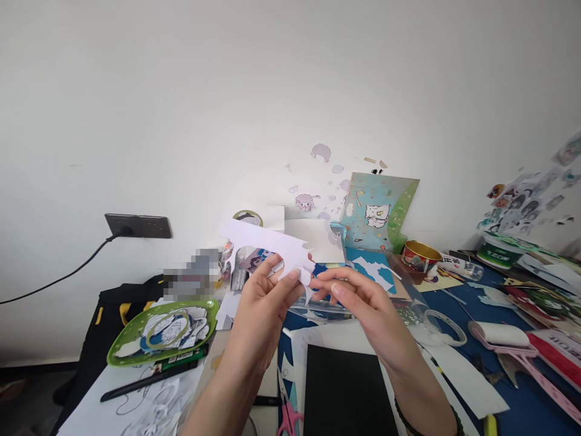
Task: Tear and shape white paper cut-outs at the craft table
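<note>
My left hand (261, 309) holds up a white sheet of sticker backing paper (265, 239) with cut-out holes, pinching its lower edge between thumb and fingers. My right hand (363, 306) meets it from the right, its fingertips pinching a small white piece (305, 275) at the sheet's lower right edge. Both hands hover above the cluttered desk, over a black sheet (347, 390) lying near the front edge.
A green tray (120, 354) of sticker cut-outs sits at the left, with a black pen (140, 383) below it. At the right are a tape ring (447, 330), a pink lint roller (503, 336) and a tin can (420, 254). Pink scissors (288, 418) lie at the front. A wall socket (138, 225) is at the left.
</note>
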### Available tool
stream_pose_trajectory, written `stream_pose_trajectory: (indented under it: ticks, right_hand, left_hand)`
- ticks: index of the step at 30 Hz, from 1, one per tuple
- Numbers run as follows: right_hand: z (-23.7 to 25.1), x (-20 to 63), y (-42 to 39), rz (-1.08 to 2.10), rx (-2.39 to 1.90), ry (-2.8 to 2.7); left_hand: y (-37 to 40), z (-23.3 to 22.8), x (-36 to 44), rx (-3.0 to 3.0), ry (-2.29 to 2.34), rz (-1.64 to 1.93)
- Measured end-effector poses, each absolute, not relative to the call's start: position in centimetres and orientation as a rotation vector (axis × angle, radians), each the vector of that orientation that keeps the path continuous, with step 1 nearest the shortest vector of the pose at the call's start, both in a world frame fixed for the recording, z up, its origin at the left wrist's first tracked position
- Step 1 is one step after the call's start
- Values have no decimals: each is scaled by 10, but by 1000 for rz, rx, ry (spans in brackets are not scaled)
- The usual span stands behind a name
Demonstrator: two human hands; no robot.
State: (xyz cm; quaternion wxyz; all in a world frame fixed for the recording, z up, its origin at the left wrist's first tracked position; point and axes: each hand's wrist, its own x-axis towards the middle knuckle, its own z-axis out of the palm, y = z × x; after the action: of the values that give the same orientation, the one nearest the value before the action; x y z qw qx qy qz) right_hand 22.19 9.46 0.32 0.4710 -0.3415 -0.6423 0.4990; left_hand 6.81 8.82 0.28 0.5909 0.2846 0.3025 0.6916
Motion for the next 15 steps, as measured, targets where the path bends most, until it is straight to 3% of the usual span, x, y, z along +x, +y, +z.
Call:
stream_pose_trajectory:
  ticks: [15]
  right_hand:
    - [1, 224, 98, 1321, -828, -1552]
  left_hand:
    - [89, -5, 72, 933, 878, 1726]
